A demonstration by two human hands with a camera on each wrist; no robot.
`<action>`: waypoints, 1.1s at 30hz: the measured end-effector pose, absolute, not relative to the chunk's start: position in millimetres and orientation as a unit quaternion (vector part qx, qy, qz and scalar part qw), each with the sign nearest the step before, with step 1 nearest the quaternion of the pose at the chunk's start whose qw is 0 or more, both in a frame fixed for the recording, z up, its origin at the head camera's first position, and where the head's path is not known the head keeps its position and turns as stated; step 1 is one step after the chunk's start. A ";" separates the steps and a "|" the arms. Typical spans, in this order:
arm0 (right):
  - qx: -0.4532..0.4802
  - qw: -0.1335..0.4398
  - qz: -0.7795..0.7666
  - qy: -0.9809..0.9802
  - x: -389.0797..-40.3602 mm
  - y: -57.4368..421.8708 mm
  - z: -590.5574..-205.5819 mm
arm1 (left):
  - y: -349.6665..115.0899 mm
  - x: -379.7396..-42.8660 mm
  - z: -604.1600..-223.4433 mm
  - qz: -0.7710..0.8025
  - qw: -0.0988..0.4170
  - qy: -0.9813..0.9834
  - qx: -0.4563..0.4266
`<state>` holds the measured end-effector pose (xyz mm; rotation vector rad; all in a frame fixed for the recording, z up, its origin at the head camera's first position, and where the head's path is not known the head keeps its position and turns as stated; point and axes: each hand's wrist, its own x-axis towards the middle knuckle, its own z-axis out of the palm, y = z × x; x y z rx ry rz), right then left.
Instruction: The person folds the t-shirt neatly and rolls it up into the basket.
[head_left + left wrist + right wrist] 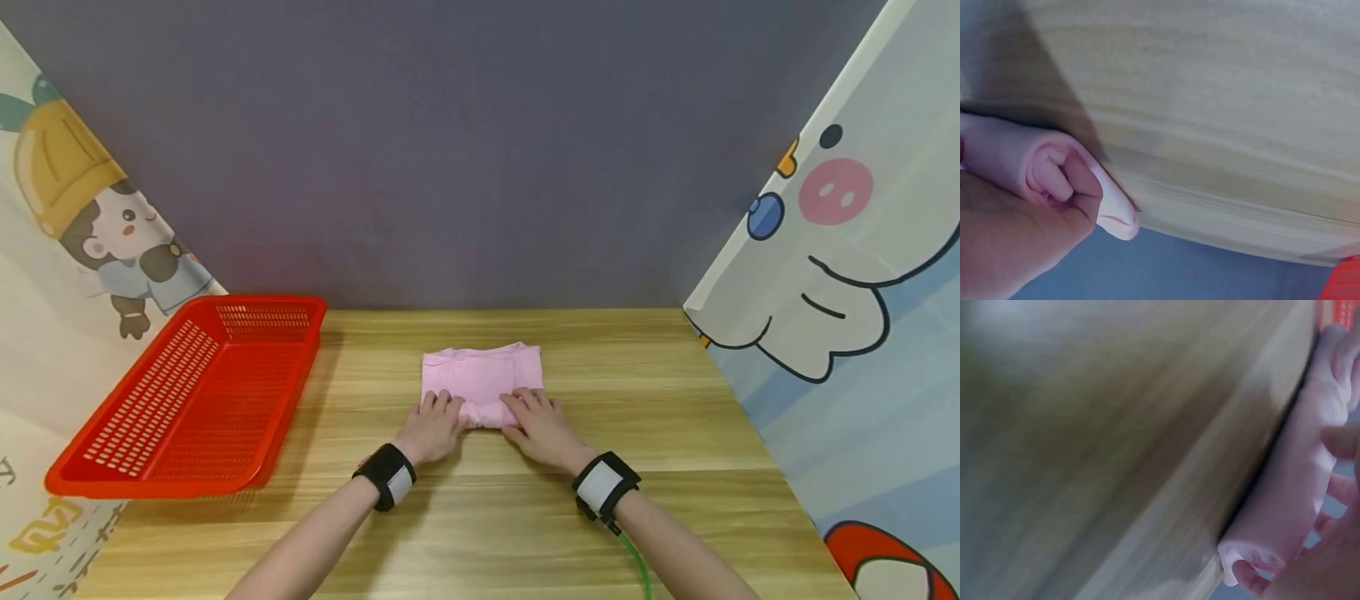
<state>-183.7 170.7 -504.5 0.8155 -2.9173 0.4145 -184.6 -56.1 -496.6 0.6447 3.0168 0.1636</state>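
Observation:
On the wooden table, a pink cloth (482, 373) lies folded into a small rectangle, its near edge rolled up. My left hand (433, 429) grips the left end of the roll, and in the left wrist view a finger tucks into the spiral end of the pink cloth (997, 150). At the other end, my right hand (545, 431) holds the roll. The right wrist view shows the thumb lying on the pink cloth (1285, 481) while the fingers bend around its end.
A red plastic basket (161, 486) with slotted sides stands at the left of the table (637, 400). A grey panel (487, 150) rises behind the table's far edge. Printed cartoon sheets flank both sides. A green cable (636, 557) trails from the right wristband.

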 end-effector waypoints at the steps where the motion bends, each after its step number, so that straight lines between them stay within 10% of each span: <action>1: 0.272 0.052 0.126 -0.953 -182.9 171.2 -504.7 | -56.0 -186.2 -495.1 0.056 0.040 0.976 0.205; 12: 0.284 0.115 0.119 -0.944 -194.4 169.8 -504.0 | -55.6 -203.6 -490.3 0.089 0.131 0.969 0.192; 23: 0.277 0.040 0.188 -0.941 -212.0 165.2 -495.5 | -57.7 -180.5 -513.5 -0.052 -0.179 0.952 0.243; 33: 0.301 -0.048 0.273 -0.913 -229.0 174.0 -486.1 | -53.1 -186.8 -512.6 -0.038 -0.138 0.964 0.224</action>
